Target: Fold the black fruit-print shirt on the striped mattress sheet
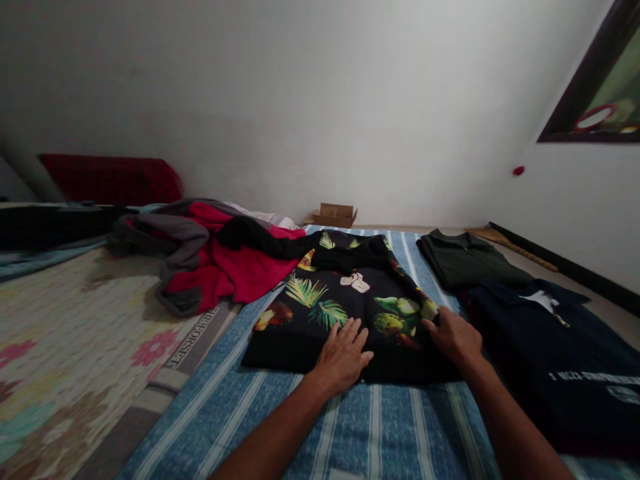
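On the blue striped sheet (320, 427), the left hand (343, 357) lies flat and released on the black leaf-print shirt (345, 300), which stretches toward 12 o'clock, while the right hand (453, 337), equally near, pinches its 3 o'clock edge.

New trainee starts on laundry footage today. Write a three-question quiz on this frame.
1. True or false: the left hand lies flat on the tropical-print shirt.
2. The right hand grips that shirt's: A) collar B) right edge C) far hem?
3. What lies under the shirt?

Key: 1 true. 2 B. 3 the blue striped sheet.
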Motion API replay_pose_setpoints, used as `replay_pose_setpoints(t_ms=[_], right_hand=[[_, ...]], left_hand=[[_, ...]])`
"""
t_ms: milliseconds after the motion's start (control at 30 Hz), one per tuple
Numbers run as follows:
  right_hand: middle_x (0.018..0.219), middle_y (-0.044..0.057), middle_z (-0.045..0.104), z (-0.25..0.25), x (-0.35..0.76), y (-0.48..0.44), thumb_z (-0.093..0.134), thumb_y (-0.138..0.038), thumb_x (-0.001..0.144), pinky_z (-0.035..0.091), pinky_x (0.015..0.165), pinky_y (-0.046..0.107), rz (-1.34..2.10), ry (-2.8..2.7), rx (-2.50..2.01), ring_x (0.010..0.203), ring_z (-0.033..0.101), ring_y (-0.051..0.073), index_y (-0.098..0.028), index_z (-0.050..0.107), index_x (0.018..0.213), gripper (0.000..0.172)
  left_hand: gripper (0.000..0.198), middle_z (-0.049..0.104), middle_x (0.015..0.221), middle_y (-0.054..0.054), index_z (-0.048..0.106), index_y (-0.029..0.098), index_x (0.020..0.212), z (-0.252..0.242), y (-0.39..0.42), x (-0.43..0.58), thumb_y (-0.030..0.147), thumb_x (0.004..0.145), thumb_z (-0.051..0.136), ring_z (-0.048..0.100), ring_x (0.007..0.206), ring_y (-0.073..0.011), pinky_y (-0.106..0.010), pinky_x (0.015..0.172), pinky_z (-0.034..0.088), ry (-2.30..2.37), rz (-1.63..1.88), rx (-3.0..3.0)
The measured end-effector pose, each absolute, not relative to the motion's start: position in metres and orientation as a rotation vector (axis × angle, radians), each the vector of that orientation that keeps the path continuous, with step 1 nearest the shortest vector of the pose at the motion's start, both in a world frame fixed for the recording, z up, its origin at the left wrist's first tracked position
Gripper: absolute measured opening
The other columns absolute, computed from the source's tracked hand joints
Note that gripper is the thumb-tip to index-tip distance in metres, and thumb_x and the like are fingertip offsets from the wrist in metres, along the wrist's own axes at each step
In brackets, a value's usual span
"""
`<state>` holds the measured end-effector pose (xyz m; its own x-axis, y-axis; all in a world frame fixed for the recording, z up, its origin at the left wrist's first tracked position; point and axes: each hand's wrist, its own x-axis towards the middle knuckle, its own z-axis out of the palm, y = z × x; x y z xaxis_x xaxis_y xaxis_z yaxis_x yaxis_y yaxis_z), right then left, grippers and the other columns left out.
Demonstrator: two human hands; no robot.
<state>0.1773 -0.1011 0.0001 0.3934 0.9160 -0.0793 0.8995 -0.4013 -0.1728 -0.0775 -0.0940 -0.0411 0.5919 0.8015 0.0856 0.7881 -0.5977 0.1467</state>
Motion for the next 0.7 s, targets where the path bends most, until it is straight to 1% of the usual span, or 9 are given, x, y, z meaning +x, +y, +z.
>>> replay_pose_setpoints(t_ms=[67, 133, 267, 367, 400, 500, 567, 633, 700], right_hand=[[0.104, 0.017, 0.064, -0.005, 0.186, -0.093, 0.036, -0.035, 0.088, 0.047, 0.076, 0.04, 0.316, -1.653, -2.579, 0.098, 0.062, 0.032, -0.016, 0.063, 0.103, 0.036], [0.103, 0.017, 0.065, -0.013, 0.198, -0.092, 0.032, -0.03, 0.089, 0.047, 0.073, 0.037, 0.374, -1.596, -2.604, 0.097, 0.063, 0.03, -0.017, 0.066, 0.099, 0.038], [0.1, 0.017, 0.066, -0.028, 0.214, -0.096, 0.029, -0.037, 0.09, 0.048, 0.071, 0.035, 0.46, -1.532, -2.618, 0.096, 0.064, 0.029, -0.017, 0.067, 0.096, 0.044], [0.099, 0.016, 0.066, -0.033, 0.214, -0.096, 0.03, -0.04, 0.089, 0.048, 0.072, 0.037, 0.481, -1.562, -2.597, 0.096, 0.063, 0.03, -0.018, 0.066, 0.094, 0.043], [0.1, 0.016, 0.066, -0.033, 0.213, -0.095, 0.031, -0.04, 0.089, 0.048, 0.072, 0.038, 0.467, -1.583, -2.603, 0.096, 0.063, 0.031, -0.017, 0.066, 0.093, 0.041], [0.098, 0.016, 0.066, -0.03, 0.206, -0.087, 0.031, -0.04, 0.089, 0.047, 0.069, 0.039, 0.364, -1.649, -2.651, 0.091, 0.064, 0.032, -0.017, 0.062, 0.095, 0.039], [0.098, 0.016, 0.066, -0.027, 0.198, -0.075, 0.029, -0.04, 0.09, 0.047, 0.067, 0.04, 0.289, -1.695, -2.65, 0.089, 0.065, 0.032, -0.017, 0.06, 0.097, 0.038], [0.099, 0.015, 0.066, -0.025, 0.19, -0.059, 0.029, -0.038, 0.091, 0.047, 0.067, 0.04, 0.224, -1.761, -2.615, 0.089, 0.064, 0.032, -0.017, 0.058, 0.1, 0.037], [0.099, 0.015, 0.065, -0.026, 0.184, -0.041, 0.029, -0.032, 0.091, 0.047, 0.067, 0.04, 0.175, -1.85, -2.577, 0.089, 0.064, 0.032, -0.016, 0.058, 0.1, 0.034]], left_hand=[[0.05, 0.034, 0.146, -0.014, 0.042, 0.019, 0.135, -0.044, -0.095, -0.077, 0.045, 0.093, 0.035, 0.024, 0.137, -0.026, -0.049, 0.109, 0.019, 1.363, 0.22, 2.702], [0.051, 0.034, 0.146, -0.014, 0.042, 0.018, 0.135, -0.045, -0.096, -0.076, 0.046, 0.092, 0.036, 0.024, 0.137, -0.0262, -0.049, 0.109, 0.02, 1.36, 0.218, 2.681], [0.046, 0.041, 0.142, -0.011, 0.045, 0.02, 0.131, -0.031, -0.09, -0.085, 0.042, 0.091, 0.042, 0.031, 0.134, -0.0232, -0.046, 0.11, 0.021, 1.35, 0.296, 2.662], [0.038, 0.049, 0.135, -0.011, 0.05, 0.017, 0.125, -0.009, -0.067, -0.116, 0.031, 0.09, 0.041, 0.041, 0.128, -0.0212, -0.04, 0.108, 0.027, 1.621, 0.464, 2.54], [0.036, 0.053, 0.131, -0.013, 0.053, 0.015, 0.12, -0.001, -0.056, -0.13, 0.028, 0.09, 0.04, 0.045, 0.123, -0.0214, -0.037, 0.104, 0.031, 1.782, 0.516, 2.447], [0.03, 0.061, 0.117, -0.017, 0.059, 0.013, 0.109, 0.013, -0.021, -0.174, 0.024, 0.087, 0.042, 0.054, 0.111, -0.0257, -0.036, 0.094, 0.038, 2.236, 0.502, 2.005], [0.028, 0.066, 0.101, -0.019, 0.064, 0.01, 0.098, 0.014, -0.003, -0.197, 0.026, 0.085, 0.044, 0.06, 0.098, -0.0275, -0.034, 0.081, 0.043, 2.314, 0.458, 1.832], [0.027, 0.069, 0.084, -0.015, 0.067, 0.01, 0.084, 0.01, 0.011, -0.21, 0.027, 0.083, 0.047, 0.064, 0.083, -0.0248, -0.029, 0.067, 0.044, 2.312, 0.449, 1.727], [0.026, 0.067, 0.072, -0.01, 0.067, 0.011, 0.073, 0.003, 0.022, -0.216, 0.028, 0.081, 0.05, 0.063, 0.072, -0.0206, -0.025, 0.058, 0.041, 2.29, 0.488, 1.631]])
